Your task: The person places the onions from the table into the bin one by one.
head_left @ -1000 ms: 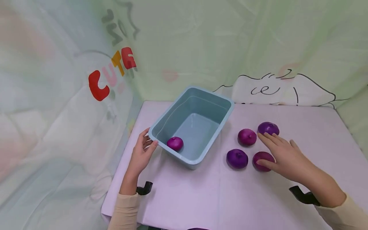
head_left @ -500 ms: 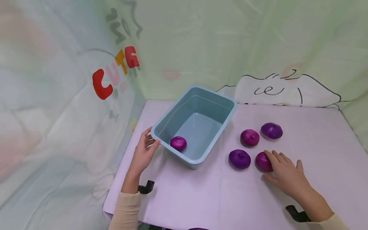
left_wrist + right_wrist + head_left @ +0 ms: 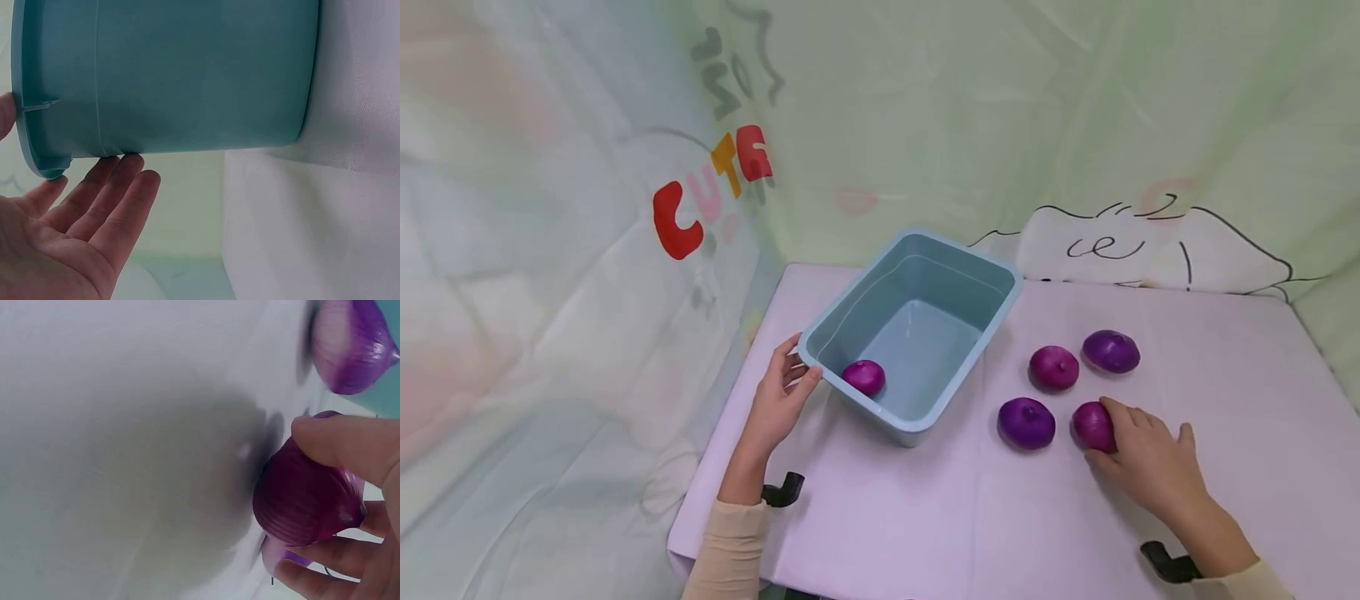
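My left hand (image 3: pixel 780 406) holds the near left corner of a blue plastic basin (image 3: pixel 952 390). In the left wrist view the thumb (image 3: pixel 5 115) lies at the rim, and the fingertips touch the basin's outer wall (image 3: pixel 187 75). Inside the basin, at its near end, sits a red onion (image 3: pixel 864 377). My right hand (image 3: pixel 1152 457) grips another red onion (image 3: pixel 1092 427), thumb on one side and fingers on the other, low at the table. Near this onion lie a dark purple onion (image 3: pixel 1026 423), a magenta onion (image 3: pixel 1054 368) and a purple onion (image 3: pixel 1111 351).
A pale lilac cloth covers the table (image 3: pixel 895 517). Printed curtains hang along the left side (image 3: pixel 550 333) and the back (image 3: pixel 910 125). The basin stands left of the loose onions, near the back curtain.
My right hand has come down from above the onions and taken hold of the nearest right one. The left hand stays on the basin. The head view has shifted slightly.
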The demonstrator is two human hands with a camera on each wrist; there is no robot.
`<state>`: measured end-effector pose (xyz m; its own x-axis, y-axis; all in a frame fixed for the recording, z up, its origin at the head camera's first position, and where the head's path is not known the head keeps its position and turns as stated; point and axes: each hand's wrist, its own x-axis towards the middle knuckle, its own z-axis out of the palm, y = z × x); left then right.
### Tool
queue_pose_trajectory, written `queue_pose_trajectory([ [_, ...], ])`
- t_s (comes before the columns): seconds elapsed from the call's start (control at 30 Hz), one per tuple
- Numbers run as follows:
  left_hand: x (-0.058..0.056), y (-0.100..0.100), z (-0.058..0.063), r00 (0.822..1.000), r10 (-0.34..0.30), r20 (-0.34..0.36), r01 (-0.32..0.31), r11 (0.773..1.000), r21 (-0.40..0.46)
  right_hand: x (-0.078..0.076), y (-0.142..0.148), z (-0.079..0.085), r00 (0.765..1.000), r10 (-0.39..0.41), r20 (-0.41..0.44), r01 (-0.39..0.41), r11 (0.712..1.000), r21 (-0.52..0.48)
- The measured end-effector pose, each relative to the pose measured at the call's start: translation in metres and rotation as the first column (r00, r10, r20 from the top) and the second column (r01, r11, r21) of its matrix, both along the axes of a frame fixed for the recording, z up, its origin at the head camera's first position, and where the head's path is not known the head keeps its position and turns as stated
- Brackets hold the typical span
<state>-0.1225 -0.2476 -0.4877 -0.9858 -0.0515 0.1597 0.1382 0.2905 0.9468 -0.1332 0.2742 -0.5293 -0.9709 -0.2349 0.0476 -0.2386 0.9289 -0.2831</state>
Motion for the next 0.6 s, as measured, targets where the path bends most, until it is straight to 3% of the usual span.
queue_pose_trajectory([
  [0.17,0.0,0.001,0.001,1.0,-0.01,-0.014,0.009,1.0,-0.007,0.002,0.005,0.014,1.0,-0.017,0.02,0.017,0.999,-0.032],
  [0.37,0.001,0.003,0.003,1.0,-0.006,-0.006,0.006,1.0,-0.016,-0.002,0.007,0.051,0.999,-0.024,-0.04,0.02,0.995,-0.098],
  [0.47,0.001,0.003,0.004,1.0,-0.001,-0.003,0.001,1.0,-0.026,-0.006,0.003,0.07,0.997,-0.008,-0.074,-0.005,0.986,-0.166],
  [0.6,0.002,0.002,0.004,1.0,0.002,-0.006,-0.003,1.0,-0.029,-0.011,-0.006,0.091,1.0,0.009,-0.007,-0.011,0.954,-0.299],
])
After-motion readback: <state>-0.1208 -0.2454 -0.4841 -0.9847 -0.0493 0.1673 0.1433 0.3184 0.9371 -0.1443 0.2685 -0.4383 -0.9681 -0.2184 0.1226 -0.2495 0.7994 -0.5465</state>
